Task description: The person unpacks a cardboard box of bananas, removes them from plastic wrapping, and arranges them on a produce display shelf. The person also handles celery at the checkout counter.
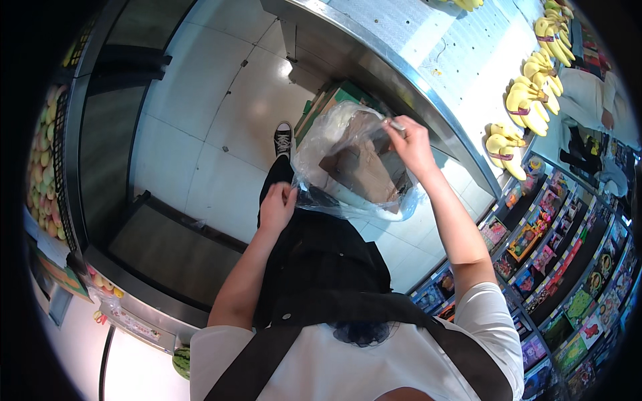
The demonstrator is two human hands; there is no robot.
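A clear plastic bag [321,145] spreads out in front of my legs, its mouth pulled wide. Crumpled brown paper [368,170] lies inside it. My right hand [410,145] pinches the bag's far right edge, and a small greyish object [397,126] shows at its fingers, too small to name. At the bag's near left edge, my left hand [279,203] has its fingers curled on the plastic. Partly hidden behind the bag is a green and brown cardboard box [346,92] on the floor, beside the display stand.
A metal-edged display table [426,95] holds banana bunches [526,108] along its far right side. Shelves of packaged goods [546,255] stand at right. A person [587,95] is beyond the bananas. At left, a fruit stand [47,165] borders the tiled floor [200,125]; a watermelon [181,362] sits lower left.
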